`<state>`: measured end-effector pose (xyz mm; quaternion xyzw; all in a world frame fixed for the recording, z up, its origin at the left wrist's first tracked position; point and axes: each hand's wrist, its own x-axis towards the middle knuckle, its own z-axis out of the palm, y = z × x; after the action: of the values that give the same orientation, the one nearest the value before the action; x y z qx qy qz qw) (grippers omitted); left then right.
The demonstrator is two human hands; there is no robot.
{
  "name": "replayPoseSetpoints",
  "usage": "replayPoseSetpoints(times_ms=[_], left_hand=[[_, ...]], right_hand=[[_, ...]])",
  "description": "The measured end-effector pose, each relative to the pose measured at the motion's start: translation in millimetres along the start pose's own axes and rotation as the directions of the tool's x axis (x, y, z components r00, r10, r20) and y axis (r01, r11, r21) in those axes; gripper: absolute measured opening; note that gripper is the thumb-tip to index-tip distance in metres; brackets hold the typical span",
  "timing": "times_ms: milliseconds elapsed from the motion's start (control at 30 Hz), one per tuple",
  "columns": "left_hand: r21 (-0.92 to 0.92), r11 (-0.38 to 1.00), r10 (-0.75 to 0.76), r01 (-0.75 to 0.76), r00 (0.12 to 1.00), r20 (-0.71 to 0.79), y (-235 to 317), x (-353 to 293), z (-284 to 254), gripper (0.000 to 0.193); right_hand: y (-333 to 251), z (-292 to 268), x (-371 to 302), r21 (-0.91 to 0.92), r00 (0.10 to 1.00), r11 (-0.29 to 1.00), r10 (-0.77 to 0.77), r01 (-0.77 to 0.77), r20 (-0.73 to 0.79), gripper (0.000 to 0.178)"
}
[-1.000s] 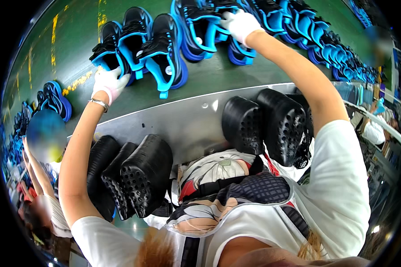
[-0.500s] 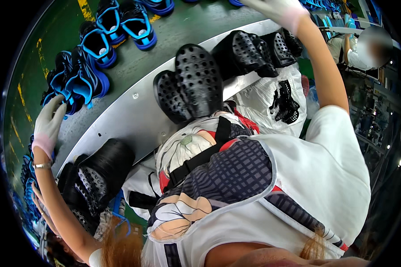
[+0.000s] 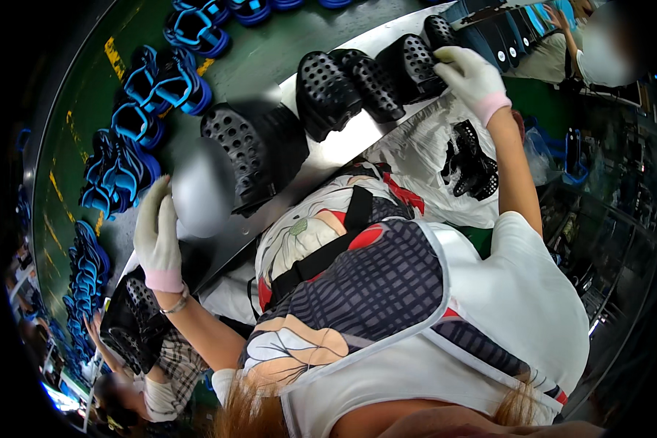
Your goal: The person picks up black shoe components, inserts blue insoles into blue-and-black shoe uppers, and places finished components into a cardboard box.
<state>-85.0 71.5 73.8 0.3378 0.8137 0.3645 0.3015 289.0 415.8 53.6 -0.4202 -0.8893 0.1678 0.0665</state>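
Under right hand (image 3: 469, 74) — black perforated clog (image 3: 415, 67)

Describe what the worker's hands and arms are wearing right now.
Both the left hand and the right hand wear white knit gloves with pink cuffs. A thin metal bangle circles the left wrist. The forearms are bare; white short sleeves cover the upper arms.

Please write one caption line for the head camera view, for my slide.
Gloved right hand touches a black perforated clog on a metal ledge; left hand is raised nearby.
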Motion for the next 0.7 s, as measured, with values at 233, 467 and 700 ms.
replayPoseSetpoints(times_ms=[233, 467, 700], left_hand=[[-0.17, 0.964, -0.215, 0.204, 0.975, -0.048, -15.1, -17.8, 32.7, 0.042], [-0.156, 0.959, -0.25, 0.237, 0.966, -0.071, 4.6, -9.6, 48.7, 0.035], [-0.144, 0.965, -0.237, 0.22, 0.965, -0.116, 0.6, -10.0, 45.2, 0.036]], right_hand=[[36.5, 21.1, -5.0, -0.051, 0.943, 0.992, 0.129, -0.119, 0.308, 0.057], [55.4, 38.0, 9.2, -0.126, 0.959, 0.989, -0.037, 0.075, 0.28, 0.056], [45.4, 16.3, 10.3, -0.132, 0.946, 0.975, -0.136, 0.181, 0.296, 0.051]])
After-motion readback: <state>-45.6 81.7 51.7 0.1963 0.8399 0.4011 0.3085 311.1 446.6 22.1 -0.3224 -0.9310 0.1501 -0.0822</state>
